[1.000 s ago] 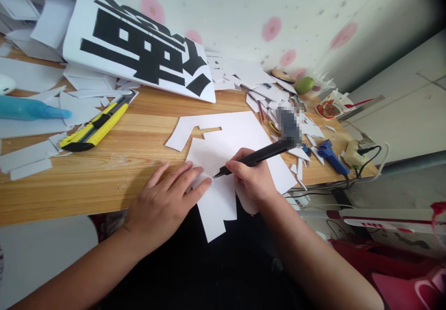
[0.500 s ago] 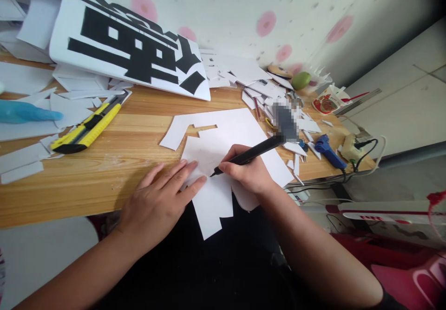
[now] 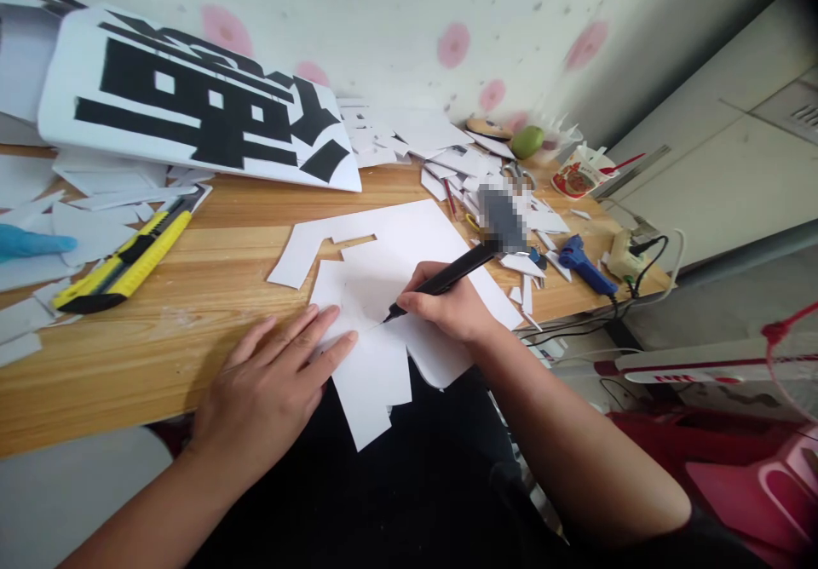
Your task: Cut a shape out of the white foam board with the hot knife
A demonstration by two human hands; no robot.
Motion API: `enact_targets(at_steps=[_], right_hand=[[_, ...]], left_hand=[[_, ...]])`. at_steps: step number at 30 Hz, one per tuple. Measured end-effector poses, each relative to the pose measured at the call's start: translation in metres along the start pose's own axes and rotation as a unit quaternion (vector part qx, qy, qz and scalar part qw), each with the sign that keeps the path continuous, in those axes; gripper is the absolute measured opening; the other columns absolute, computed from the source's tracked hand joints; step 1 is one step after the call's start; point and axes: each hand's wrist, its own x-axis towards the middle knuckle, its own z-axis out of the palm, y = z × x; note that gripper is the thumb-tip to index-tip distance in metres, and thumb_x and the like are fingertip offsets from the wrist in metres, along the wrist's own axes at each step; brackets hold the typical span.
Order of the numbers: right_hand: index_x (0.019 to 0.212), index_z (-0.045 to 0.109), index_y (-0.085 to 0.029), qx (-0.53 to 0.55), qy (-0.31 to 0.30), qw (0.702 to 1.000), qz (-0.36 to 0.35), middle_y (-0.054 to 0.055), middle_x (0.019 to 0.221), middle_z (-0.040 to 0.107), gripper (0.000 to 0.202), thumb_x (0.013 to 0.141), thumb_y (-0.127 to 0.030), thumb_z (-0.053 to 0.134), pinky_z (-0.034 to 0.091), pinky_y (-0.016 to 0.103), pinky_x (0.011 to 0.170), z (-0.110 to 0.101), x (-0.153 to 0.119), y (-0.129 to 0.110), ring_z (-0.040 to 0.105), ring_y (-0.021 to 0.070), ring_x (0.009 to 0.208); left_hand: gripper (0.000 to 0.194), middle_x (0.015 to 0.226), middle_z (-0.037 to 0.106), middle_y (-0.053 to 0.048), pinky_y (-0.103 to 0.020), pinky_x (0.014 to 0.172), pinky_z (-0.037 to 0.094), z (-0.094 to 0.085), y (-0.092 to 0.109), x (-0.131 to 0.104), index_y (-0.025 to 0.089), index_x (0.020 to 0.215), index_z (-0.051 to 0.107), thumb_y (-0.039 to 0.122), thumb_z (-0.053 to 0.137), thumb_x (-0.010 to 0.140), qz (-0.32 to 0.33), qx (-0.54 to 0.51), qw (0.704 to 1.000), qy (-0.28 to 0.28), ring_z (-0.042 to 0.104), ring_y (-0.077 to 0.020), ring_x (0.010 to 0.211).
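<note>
Currently right hand (image 3: 451, 309) grips black pen (image 3: 440, 281), tip on white cut-out sheet (image 3: 374, 356); left hand (image 3: 272, 390) lies flat, fingers spread, pinning the sheet.

1. Running along the back: a white wall (image 3: 409, 15) dotted with soft pink spots.
2. Spreading across the foreground: a light-grained wooden table (image 3: 210, 245), catching even daylight.
3. Lying to the right: a pale grey tiled floor (image 3: 722, 169), with a darker shadowed strip (image 3: 677, 49) meeting the wall.
4. Showing at the lower right corner: red plastic furniture (image 3: 734, 475).
</note>
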Motion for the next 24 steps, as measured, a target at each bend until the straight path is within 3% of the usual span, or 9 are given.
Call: enact_targets(at_steps=[9, 24], right_hand=[[0.061, 0.062, -0.019, 0.002, -0.021, 1.0, -0.007, -0.002, 0.062, 0.063, 0.025, 0.062, -0.037, 0.08, 0.041, 0.026, 0.057, -0.004, -0.0005, 0.0007, 0.052, 0.0124, 0.061], [0.06, 0.06, -0.02, 0.003, 0.0, 1.0, -0.006, -0.003, 0.06, 0.061, 0.026, 0.063, -0.035, 0.08, 0.04, 0.026, 0.056, -0.0044, -0.0029, 0.0019, 0.051, 0.0125, 0.061]], left_hand=[[0.05, 0.15, 0.055, -0.01, -0.055, 0.105, 0.044, 0.0026, -0.0035, -0.0017, 0.023, 0.137, 0.058, 0.004, 0.047, 0.091, 0.019, 0.022, 1.0, 0.004, 0.058, -0.0318, 0.132], [0.057, 0.155, 0.049, -0.008, -0.055, 0.108, 0.041, 0.0045, -0.0091, -0.0072, 0.025, 0.143, 0.054, 0.007, 0.052, 0.089, 0.026, 0.019, 0.999, -0.011, 0.055, -0.0311, 0.135]])
